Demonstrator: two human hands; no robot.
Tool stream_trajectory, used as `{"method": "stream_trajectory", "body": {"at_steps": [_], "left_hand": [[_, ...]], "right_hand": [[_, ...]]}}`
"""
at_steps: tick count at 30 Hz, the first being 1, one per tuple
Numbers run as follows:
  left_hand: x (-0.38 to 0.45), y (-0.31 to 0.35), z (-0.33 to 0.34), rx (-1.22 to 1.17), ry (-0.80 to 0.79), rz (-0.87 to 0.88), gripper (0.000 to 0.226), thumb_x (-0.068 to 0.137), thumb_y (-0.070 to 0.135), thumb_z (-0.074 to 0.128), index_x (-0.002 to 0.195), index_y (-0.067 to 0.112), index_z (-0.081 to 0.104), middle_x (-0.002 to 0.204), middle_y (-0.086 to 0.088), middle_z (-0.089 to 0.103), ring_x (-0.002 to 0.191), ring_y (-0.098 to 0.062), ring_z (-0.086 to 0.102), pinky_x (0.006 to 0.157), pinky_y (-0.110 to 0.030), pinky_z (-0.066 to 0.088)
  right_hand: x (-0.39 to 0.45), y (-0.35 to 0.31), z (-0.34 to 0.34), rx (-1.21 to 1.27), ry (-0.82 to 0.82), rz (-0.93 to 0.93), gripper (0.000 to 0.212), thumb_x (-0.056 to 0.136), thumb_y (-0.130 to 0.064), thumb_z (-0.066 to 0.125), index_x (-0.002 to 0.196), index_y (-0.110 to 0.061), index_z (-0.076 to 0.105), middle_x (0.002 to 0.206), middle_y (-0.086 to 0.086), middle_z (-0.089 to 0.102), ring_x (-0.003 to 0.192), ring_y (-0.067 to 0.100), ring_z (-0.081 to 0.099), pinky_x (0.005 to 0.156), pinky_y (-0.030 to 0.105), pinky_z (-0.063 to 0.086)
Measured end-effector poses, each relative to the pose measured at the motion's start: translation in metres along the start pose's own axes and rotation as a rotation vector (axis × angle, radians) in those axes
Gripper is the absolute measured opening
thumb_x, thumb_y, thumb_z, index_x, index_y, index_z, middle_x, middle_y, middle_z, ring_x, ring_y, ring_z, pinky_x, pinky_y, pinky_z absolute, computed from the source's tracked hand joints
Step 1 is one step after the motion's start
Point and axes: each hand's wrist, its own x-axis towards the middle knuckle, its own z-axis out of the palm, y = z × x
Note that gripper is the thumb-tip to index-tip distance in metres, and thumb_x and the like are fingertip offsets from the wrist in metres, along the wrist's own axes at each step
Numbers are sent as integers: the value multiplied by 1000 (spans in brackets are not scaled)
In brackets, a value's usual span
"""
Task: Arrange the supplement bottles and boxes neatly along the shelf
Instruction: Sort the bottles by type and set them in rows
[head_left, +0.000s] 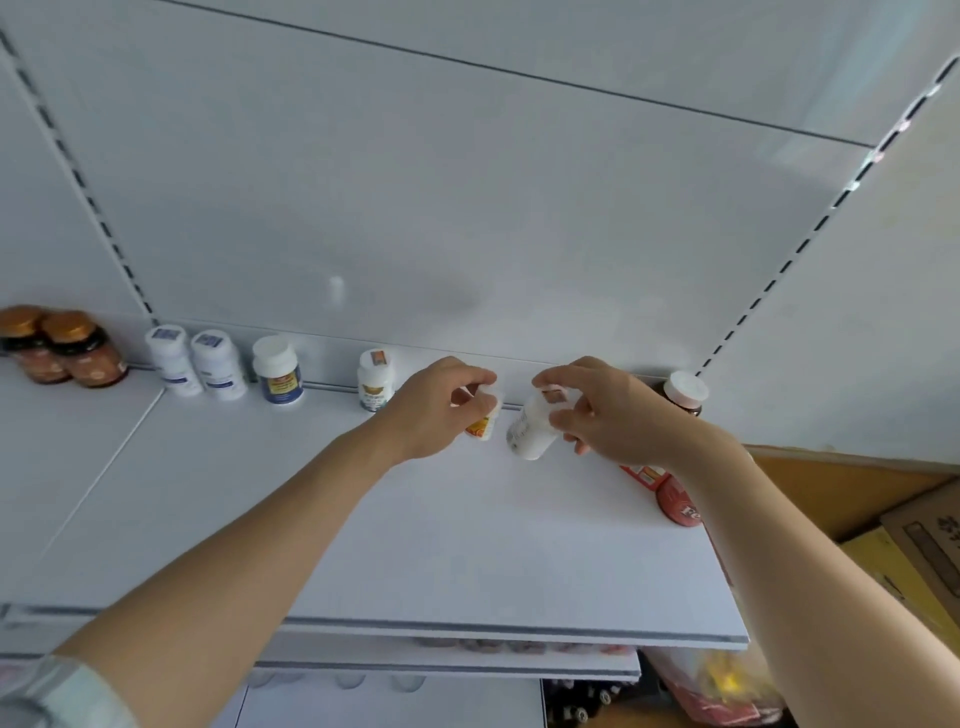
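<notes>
Both forearms reach up over the front edge of the shelf toward its back edge; the left hand curls its fingers round a small white bottle with an orange label, standing it upright, probably to seat it in the row against the back wall; the right hand grips a tilted white bottle by its upper part, lifted clear of the shelf, seemingly next in line; 4 white bottles already stand spaced along the back edge, 2 brown bottles at the far left; a dark bottle with a white cap waits in the back right corner; a red-capped bottle lies near the right edge.
</notes>
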Motion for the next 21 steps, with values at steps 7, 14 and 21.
{"method": "stream_trajectory", "body": {"at_steps": [7,14,21], "left_hand": [[-22,13,-9,-133,15,-140,20,88,38,69,105,27,67,101,7,70,91,-18,69,86,-46,57],[-52,22,1,-167,50,-172,19,88,37,70,105,30,69,101,7,72,96,-13,69,90,-44,57],[-77,14,-11,-184,94,-203,15,85,43,70,99,39,68,104,7,71,94,-14,70,89,-44,57]], "right_hand": [[-17,-15,-12,116,-98,-121,37,96,-7,53,120,-33,64,104,-3,60,68,6,67,65,19,54],[-29,-17,-9,97,-79,-171,18,88,-19,67,99,-33,64,76,-13,55,57,-2,50,57,9,39],[-21,-23,11,36,-11,-288,30,95,-23,61,120,-40,61,111,-21,57,84,-5,54,72,7,39]]}}
